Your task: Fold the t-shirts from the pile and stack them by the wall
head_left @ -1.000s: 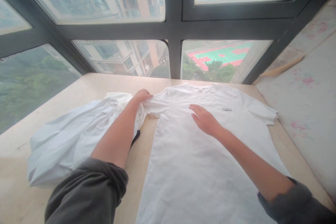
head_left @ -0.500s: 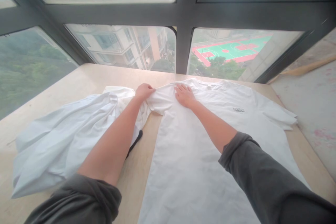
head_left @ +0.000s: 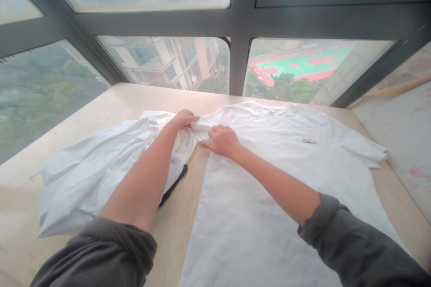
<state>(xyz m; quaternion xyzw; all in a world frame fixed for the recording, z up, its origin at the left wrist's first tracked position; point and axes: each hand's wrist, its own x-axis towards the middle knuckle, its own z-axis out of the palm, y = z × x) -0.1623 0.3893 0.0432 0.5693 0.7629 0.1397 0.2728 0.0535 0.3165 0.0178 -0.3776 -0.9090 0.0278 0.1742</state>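
A white T-shirt [head_left: 256, 188] lies spread out, its collar toward the window and a small dark print [head_left: 309, 141] on the chest. My left hand [head_left: 185, 119] pinches the outer end of its left-side sleeve. At the lower edge of that same sleeve, close to the armpit, my right hand [head_left: 225, 141] is closed with fingers curled and thumb below, gripping the cloth. The opposite sleeve [head_left: 363, 150] lies loose on the right.
A heap of white cloth [head_left: 97, 166] with a black strip [head_left: 173, 186] lies left of the shirt, partly behind my left forearm. Both rest on a pale wooden surface [head_left: 171, 237]. Grey window frames [head_left: 151, 22] border the far side; a patterned wall [head_left: 400, 130] stands at right.
My right hand has moved from lying flat on the shoulder down and left to the sleeve's lower edge, its fingers now curled. My left hand still holds the sleeve end.
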